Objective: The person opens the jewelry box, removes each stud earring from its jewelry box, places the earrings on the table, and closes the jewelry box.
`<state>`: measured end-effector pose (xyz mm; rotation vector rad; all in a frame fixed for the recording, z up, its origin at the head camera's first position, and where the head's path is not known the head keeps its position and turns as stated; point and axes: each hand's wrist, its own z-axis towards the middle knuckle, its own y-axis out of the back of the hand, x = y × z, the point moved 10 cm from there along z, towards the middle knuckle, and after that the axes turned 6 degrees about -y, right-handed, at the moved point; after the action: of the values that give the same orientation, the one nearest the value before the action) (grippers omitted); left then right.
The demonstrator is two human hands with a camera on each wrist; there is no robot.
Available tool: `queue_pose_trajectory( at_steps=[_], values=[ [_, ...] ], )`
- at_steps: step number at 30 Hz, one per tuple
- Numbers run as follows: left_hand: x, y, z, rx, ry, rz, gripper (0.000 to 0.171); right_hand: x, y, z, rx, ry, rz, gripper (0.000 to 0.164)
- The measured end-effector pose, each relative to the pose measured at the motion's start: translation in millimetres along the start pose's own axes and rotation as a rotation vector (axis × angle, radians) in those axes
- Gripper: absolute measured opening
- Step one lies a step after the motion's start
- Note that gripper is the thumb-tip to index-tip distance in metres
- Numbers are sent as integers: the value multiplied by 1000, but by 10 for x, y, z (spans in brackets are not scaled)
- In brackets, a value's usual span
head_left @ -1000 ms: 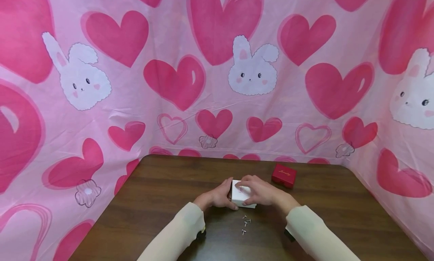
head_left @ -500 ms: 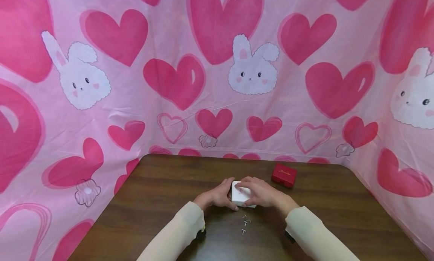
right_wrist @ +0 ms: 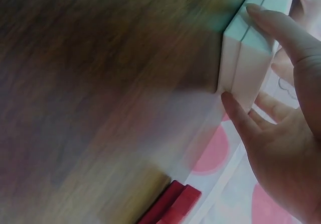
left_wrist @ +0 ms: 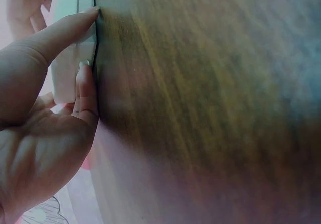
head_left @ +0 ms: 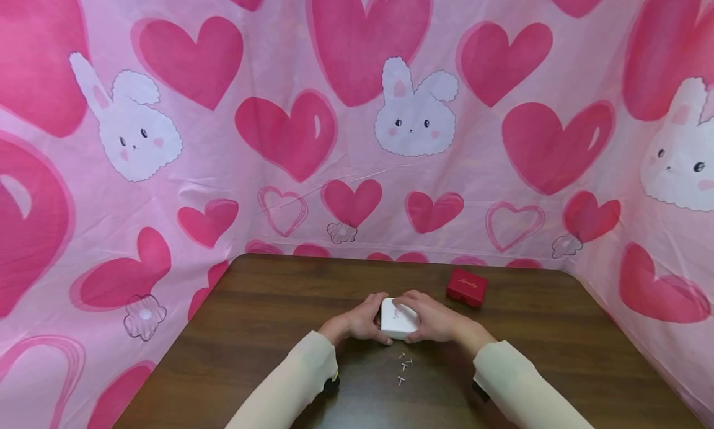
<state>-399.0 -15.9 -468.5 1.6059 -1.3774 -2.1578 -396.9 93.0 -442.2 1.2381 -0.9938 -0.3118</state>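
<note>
A small white jewelry box (head_left: 397,322) rests on the wooden table, a lid seam running round its sides in the right wrist view. My left hand (head_left: 361,320) grips its left side, thumb at the front and fingers toward the back. From the right, my right hand (head_left: 434,317) holds the box by front and back, with a finger touching the top. Part of the lid lies hidden under that hand. Nearer to me, several small silver stud-like pieces (head_left: 404,367) lie loose on the table.
A red jewelry box (head_left: 467,288) with gold lettering stands behind and right of my right hand. The brown wooden table (head_left: 268,311) is enclosed by pink cloth (head_left: 357,162) printed with hearts and rabbits.
The white lid has come down level on the box, and my right hand has shifted slightly right with its thumb lower at the front. My left hand stays nearly in place.
</note>
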Motion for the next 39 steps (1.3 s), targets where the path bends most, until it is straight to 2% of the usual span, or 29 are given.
queue_pose_trajectory(
  at_steps=[7, 15, 18, 21, 26, 30, 35, 39],
  values=[
    [33, -7, -3, -21, -5, -14, 95, -70, -9, -31, 15, -28, 71, 83],
    [41, -26, -19, -32, 0, -10, 102, -156, -7, -43, -31, -33, 68, 82],
    [31, -18, -29, -52, -8, -33, 100, -264, 22, -51, -66, -86, 65, 83],
    [8, 5, -38, -63, -25, -30, 90, -387, 81, -59, -101, -150, 54, 84],
    [-37, 105, -40, -94, -65, 59, 65, -507, 197, -61, -171, -170, 32, 84],
    [-70, 179, -70, -116, -91, 134, 55, -571, 237, -76, -203, -168, 18, 82],
    [-69, 280, -184, -133, -60, 263, 55, -570, 290, -154, -215, -181, -28, 81],
    [-96, 410, -292, -186, -57, 381, 58, -453, 410, -264, -277, -151, -107, 83]
  ],
)
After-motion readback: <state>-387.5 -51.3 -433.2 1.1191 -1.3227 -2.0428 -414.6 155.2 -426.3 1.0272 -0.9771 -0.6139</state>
